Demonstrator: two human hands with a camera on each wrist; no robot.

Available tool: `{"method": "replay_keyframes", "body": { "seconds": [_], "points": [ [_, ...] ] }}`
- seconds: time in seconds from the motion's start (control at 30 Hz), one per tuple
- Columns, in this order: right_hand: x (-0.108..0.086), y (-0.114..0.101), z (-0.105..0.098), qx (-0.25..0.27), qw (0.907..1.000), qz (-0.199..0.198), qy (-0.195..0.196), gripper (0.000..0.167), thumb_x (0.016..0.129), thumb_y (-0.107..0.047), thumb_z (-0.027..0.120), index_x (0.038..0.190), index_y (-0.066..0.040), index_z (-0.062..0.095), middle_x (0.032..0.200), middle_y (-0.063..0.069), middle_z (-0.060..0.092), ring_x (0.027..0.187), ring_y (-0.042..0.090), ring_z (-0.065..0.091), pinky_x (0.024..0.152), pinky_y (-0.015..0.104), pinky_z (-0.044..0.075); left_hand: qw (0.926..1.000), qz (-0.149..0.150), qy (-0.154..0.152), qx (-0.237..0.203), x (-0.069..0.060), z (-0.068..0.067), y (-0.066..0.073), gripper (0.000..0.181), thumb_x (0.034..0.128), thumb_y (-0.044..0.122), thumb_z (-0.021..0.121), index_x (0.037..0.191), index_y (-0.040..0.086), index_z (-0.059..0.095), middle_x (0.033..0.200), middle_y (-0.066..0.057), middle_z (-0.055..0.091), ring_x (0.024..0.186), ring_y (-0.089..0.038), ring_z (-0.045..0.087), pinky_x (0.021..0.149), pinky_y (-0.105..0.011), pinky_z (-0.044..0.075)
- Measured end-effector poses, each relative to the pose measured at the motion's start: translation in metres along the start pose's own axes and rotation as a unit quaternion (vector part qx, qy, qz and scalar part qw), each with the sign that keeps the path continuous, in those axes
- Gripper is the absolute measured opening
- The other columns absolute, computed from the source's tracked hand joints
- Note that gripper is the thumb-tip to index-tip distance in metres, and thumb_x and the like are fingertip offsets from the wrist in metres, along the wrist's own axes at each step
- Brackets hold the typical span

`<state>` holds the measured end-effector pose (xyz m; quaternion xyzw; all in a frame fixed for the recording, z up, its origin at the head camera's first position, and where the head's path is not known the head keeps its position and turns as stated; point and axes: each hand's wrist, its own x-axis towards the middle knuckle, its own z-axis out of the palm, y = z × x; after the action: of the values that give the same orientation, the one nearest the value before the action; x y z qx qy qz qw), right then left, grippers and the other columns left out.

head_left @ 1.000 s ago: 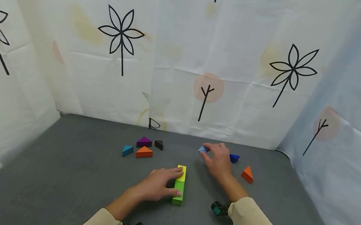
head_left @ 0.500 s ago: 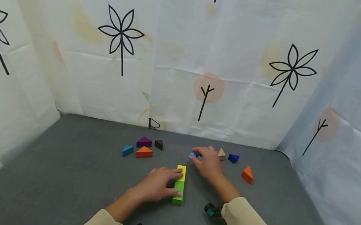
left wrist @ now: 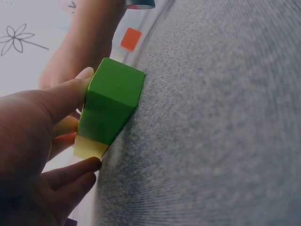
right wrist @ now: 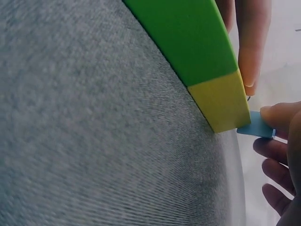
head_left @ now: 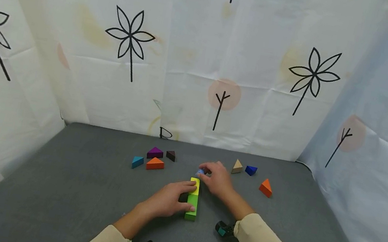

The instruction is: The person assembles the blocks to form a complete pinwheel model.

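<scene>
A green block (head_left: 190, 215) and a yellow block (head_left: 195, 190) lie end to end on the grey table, the yellow one farther out. My left hand (head_left: 167, 198) rests on them from the left, thumb on the green block and fingertips on the yellow one. My right hand (head_left: 219, 182) pinches a small light blue triangular block (head_left: 200, 172) at the yellow block's far end. In the right wrist view the light blue block (right wrist: 255, 125) overlaps the corner of the yellow block (right wrist: 221, 101); whether they touch, I cannot tell.
Back left lie a purple triangular block (head_left: 155, 154), a dark brown one (head_left: 170, 155), a teal one (head_left: 137, 162) and an orange one (head_left: 155, 164). Back right are a beige (head_left: 237, 167), a dark blue (head_left: 250, 170) and another orange triangular block (head_left: 266, 188). Patterned white cloth (head_left: 197, 53) surrounds the table.
My right hand has brought the light blue block left and nearer, to the yellow block's far end. That uncovered the beige block. My left hand has stayed in place.
</scene>
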<state>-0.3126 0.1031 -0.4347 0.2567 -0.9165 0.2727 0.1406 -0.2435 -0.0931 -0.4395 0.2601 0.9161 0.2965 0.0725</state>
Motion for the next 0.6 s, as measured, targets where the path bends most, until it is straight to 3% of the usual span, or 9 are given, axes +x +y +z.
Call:
{"method": "replay_keyframes", "body": {
  "seconds": [0.6],
  "points": [
    [0.0044,-0.0036,0.0014,0.024,0.9964,0.013,-0.08,0.021,0.092,-0.015,0.069,0.111,-0.008,0.071,0.095,0.002,0.066,0.09,0.02,0.057,0.079,0.041,0.048,0.9998,0.018,0.011,-0.006,-0.0008,-0.0003,-0.0004,0.065,0.0891,0.045,0.068,0.143,0.013,0.05,0.15,0.002,0.042,0.137,-0.02,0.038,0.109,-0.046,0.033]
  ]
}}
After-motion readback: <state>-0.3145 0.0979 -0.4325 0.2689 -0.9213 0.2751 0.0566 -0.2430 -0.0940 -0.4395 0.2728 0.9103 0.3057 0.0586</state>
